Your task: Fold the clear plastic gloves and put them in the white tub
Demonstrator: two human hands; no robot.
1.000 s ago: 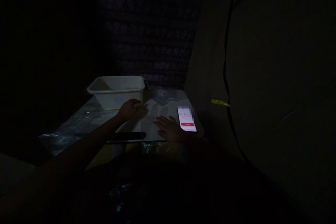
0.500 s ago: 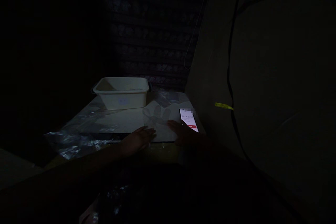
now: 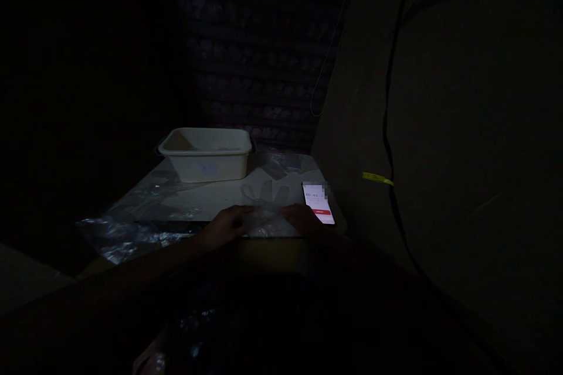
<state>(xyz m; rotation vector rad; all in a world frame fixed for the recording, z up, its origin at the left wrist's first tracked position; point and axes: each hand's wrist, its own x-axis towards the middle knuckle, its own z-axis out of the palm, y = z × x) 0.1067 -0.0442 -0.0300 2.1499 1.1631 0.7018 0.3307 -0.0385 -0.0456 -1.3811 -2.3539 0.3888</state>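
Note:
A thin translucent disposable glove [image 3: 266, 211] lies near the front edge of the white tabletop, its fingers pointing away from me. My left hand [image 3: 225, 226] has its thumb and fingers closed on the glove's left side. On the opposite side, my right hand [image 3: 304, 220] pinches the glove, though dim light hides most of its fingers. Just beyond my right hand lies a lit phone [image 3: 318, 204] with a timer on its screen.
A cream plastic tub [image 3: 206, 167] with dark handles stands at the back left of the table [image 3: 211, 196]. Crumpled clear plastic [image 3: 118, 240] hangs at the left edge; more plastic wrap [image 3: 281, 161] lies behind. A black cable [image 3: 387, 129] with a yellow tag runs down the right wall.
Both hands have gone from lying spread on the table to closing on the glove's sides. The glove's near part now looks gathered and raised between them.

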